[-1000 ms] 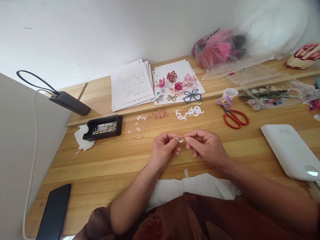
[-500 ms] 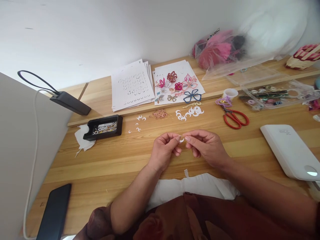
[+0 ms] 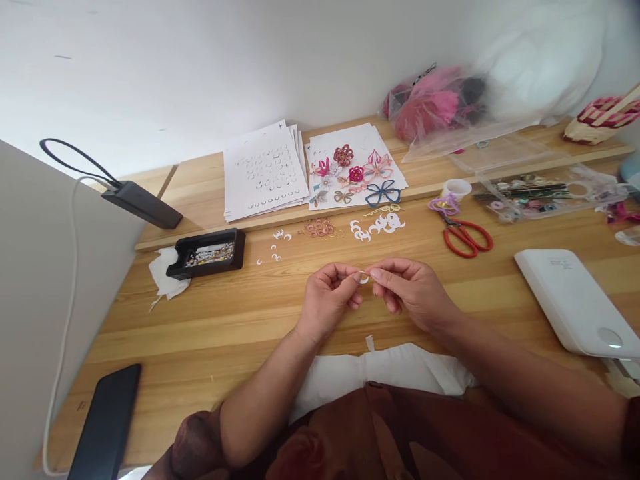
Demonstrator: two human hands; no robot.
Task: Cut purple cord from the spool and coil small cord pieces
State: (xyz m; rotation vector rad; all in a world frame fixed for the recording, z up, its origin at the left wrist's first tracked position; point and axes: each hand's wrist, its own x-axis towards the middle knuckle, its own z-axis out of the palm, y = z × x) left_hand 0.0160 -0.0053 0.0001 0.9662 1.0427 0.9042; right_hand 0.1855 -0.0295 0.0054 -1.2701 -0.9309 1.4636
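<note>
**Small white crescent [image 3: 365, 281] in a two-handed fingertip pinch**

Position: we are holding the white crescent in the narrow gap between our left and right fingertips, above the table [image 3: 240, 313].

Handling (judged): we are expecting a very light, thin, paper-like piece, stiff enough to be holding its curve but prone to creasing or tearing at its narrow tips. We are not expecting it to be slippery; its small size is leaving little to grip, so we are favouring a soft pinch at one end or on the broad middle of the curve.

Fingers: with our left hand [image 3: 326, 299], we are pinching the near end between thumb and forefinger, leaving no visible opening. With our right hand [image 3: 413, 292], we are pressing thumb and forefinger together, apparently on a thin strand [image 3: 365, 272] running along the crescent's upper side. We are not able to tell whether those fingertips are also touching the crescent, or whether the strand is thread or wire. Our other fingers are curling loosely inward.

Around: beyond our fingertips, we are seeing loose crescents [image 3: 395, 223], with copper-coloured rings [image 3: 320, 229] to their left; red-handled scissors [image 3: 475, 238] are lying past our right fingers.
</note>
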